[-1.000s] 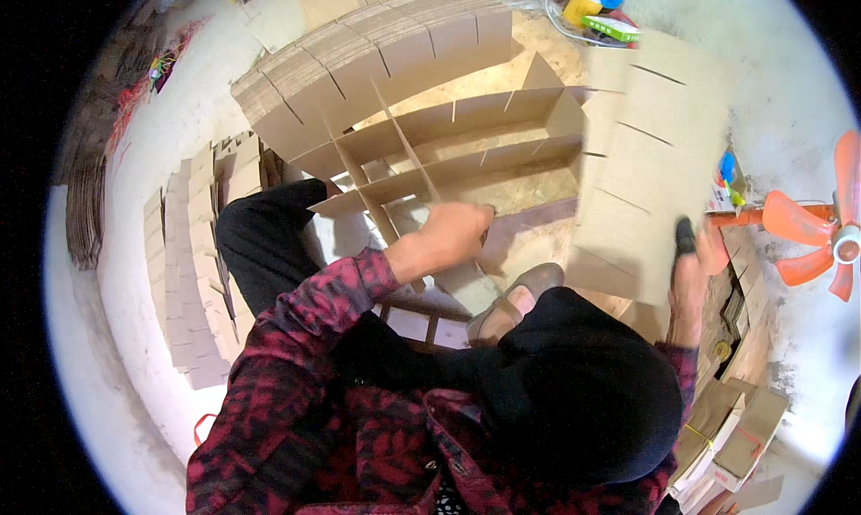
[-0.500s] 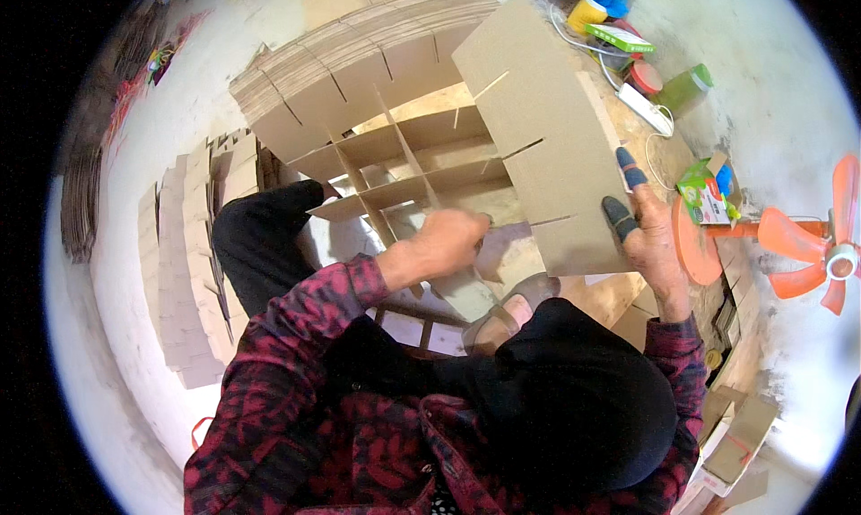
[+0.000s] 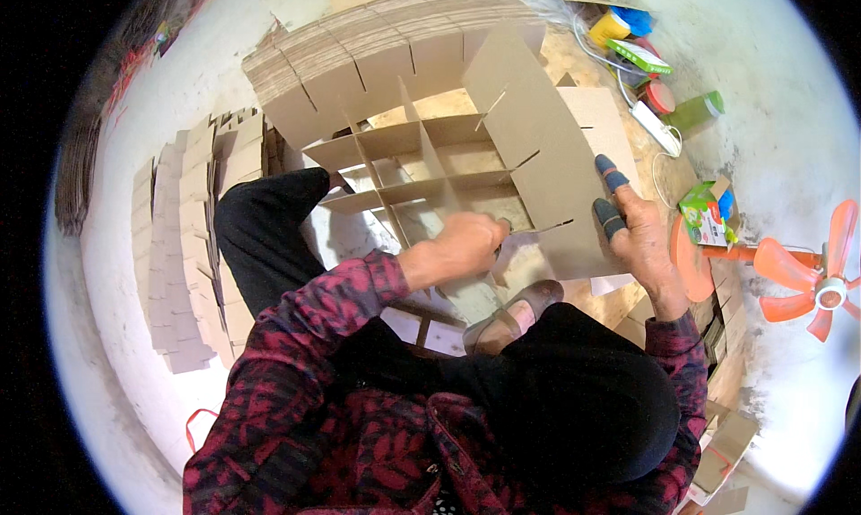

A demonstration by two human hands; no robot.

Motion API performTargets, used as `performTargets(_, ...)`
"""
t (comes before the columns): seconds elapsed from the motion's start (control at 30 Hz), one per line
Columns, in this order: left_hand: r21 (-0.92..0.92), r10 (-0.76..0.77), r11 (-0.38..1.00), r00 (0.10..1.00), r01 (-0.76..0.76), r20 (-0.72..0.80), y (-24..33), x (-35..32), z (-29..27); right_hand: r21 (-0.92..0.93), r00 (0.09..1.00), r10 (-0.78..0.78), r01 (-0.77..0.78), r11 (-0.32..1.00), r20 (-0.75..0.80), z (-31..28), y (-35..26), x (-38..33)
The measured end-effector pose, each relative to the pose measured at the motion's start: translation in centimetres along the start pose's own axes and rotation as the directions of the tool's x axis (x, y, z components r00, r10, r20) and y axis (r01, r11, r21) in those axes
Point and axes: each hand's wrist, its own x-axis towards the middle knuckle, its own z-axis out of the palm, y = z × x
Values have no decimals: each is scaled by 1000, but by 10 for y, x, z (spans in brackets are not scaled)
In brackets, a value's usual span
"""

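A lattice of crossed cardboard strips [image 3: 391, 144] stands in front of me, with upright divider pieces forming open cells. At its right side leans a long slotted cardboard panel [image 3: 538, 125], tilted, its upper slots meeting the ends of the cross strips. My right hand [image 3: 644, 241] grips the panel's right edge, with dark covers on two fingertips. My left hand [image 3: 462, 248] is closed by the lattice's near right corner, pinching what looks like the end of a cardboard strip close to the panel's lowest slot. Its fingers partly hide that strip.
A thick stack of slotted cardboard [image 3: 386, 53] stands behind the lattice. More cardboard stacks [image 3: 193, 237] stand at left. To the right are an orange fan [image 3: 812, 273], a white power strip [image 3: 655, 127], a green-lidded jar [image 3: 695, 114] and a green box [image 3: 705, 212]. My shoe [image 3: 516, 316] is close below.
The long panel has come closer to the lattice, its slots now meeting the strip ends. My left hand has moved slightly right, toward the panel's lowest slot.
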Motion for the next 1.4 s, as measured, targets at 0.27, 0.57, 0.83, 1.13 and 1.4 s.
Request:
performTargets(0.27, 7, -10, 1000, 1000, 10, -6, -5, 1, 5, -60, 998, -12, 15, 998, 65, 19, 2, 13)
performTargets(0.57, 31, -42, 999, 999, 41, 35, 0, 5, -5, -544, 968, -151, 237, 805, 200, 91, 19, 10)
performTargets(0.83, 120, -19, 993, 994, 6, 105, 13, -6, -41, -476, 921, -109, -89, 875, -374, 33, 108, -5)
performTargets(1.13, 74, 99, 991, 989, -107, 108, 51, 65, -7, -21, 839, 493, -511, 860, -232, -18, 167, -15)
performTargets(1.4, 125, 15, 992, 994, -29, 108, 40, 76, 16, 471, 852, 360, -157, 868, -379, -72, 123, -38)
